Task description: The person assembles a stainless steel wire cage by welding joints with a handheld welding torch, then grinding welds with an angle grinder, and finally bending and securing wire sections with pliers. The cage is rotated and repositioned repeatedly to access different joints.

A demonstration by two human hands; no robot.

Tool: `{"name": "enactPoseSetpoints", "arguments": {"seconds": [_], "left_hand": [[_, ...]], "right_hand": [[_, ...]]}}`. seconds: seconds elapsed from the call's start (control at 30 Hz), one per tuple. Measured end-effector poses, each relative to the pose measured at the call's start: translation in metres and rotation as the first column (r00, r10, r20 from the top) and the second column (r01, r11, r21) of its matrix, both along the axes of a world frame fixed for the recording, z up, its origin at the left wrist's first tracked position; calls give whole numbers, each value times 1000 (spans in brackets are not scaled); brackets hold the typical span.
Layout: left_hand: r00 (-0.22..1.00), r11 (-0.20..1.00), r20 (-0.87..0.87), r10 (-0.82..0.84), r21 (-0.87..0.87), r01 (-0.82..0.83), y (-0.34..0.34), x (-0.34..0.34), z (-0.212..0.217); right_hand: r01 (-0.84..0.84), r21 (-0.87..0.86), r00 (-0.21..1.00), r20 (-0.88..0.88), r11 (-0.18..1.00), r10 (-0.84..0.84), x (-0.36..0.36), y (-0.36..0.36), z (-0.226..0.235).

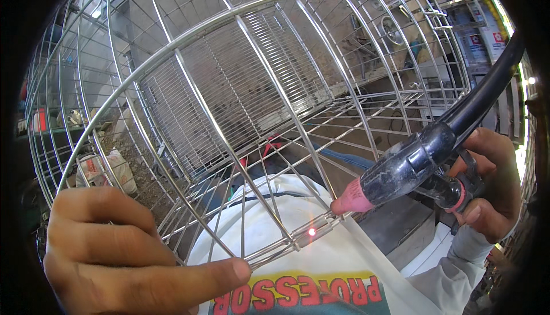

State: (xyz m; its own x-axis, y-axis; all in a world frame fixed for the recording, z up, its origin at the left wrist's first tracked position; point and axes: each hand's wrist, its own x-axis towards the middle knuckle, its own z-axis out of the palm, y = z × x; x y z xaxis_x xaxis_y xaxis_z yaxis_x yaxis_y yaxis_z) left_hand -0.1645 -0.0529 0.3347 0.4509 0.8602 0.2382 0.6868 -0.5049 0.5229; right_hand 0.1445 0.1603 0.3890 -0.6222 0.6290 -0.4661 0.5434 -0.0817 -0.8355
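The right hand (507, 180) grasps a black torch (401, 160) by its slim rear part, thumb on the near side and fingers curled round the far side. The left hand (114, 252) rests at the lower left over the bars, its fingers bent and its index finger stretched toward the middle, the tip at the wire edge; whether the bent fingers grip a bar cannot be told.

The torch slants down to the left, and its pink nozzle (350, 196) ends right at the near edge of a shiny wire cage (235, 13), close to where a bar meets the doubled edge wires. A thick black cable (498, 74) runs from the torch up to the right. A small bright red spot (311, 232) shows between the nozzle and the left index fingertip.

The cage spreads across most of the view, ahead of the person and between the hands. Beneath its near edge lies the person's white shirt (372, 257), with coloured print. Farther out, a grey box (401, 229) stands below the torch, and a white-and-red bag (117, 169) lies beyond the left hand, seen through the wires.
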Motion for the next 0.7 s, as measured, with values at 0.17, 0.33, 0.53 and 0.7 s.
{"name": "enactPoseSetpoints", "arguments": {"seconds": [0.17, 0.33, 0.53, 0.7], "left_hand": [[996, 995, 24, -91, -36, 92, 9, -9, -2], [998, 998, 29, -60, -31, 61, -1, -3, 0], [988, 988, 73, -139, -53, 143, 16, -12, -9], [990, 994, 90, -107, -28, 110, 9, -6, -11]], "right_hand": [[29, -76, 999, -12, 997, -30, -2, -6, -3], [-78, -53, 995, -62, 996, 75, -1, -3, -7], [-446, 139, 883, -91, 884, 460, 13, 26, -19], [-386, 21, 922, 13, 922, 386, 3, 19, -5]]}}
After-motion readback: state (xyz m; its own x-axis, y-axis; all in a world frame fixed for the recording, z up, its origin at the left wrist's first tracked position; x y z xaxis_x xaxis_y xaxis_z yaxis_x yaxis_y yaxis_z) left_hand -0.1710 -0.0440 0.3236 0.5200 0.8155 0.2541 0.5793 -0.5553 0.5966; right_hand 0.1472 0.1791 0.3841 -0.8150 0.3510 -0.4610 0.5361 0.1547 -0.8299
